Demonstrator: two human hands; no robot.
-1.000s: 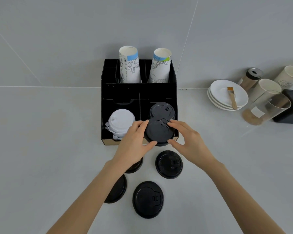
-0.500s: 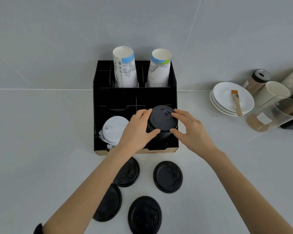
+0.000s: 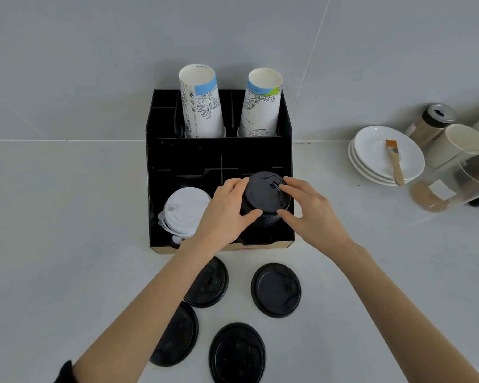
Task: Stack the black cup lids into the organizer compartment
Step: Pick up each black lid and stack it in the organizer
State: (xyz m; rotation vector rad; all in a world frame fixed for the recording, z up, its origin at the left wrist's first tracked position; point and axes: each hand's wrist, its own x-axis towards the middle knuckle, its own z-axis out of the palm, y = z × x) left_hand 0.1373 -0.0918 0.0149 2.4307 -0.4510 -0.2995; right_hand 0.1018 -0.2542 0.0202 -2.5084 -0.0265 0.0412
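Left hand [image 3: 224, 214] & right hand [image 3: 313, 214] both pinch the top black lid [image 3: 264, 193] on the stack in the organizer [image 3: 161, 161] front-right compartment. 4 loose black lids [image 3: 275, 290] lie on the counter [image 3: 53, 244] just in front.

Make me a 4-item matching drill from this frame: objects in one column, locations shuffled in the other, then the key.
Column 1
1. white lid stack
2. black lid stack
3. small brush
4. two tall paper cups

Column 2
A. rear slots of the organizer
B. on the stacked white plates
C. front right compartment, between the left hand and right hand
D. front left compartment

Pairs: 1-D, 2-C, 3-B, 4-A
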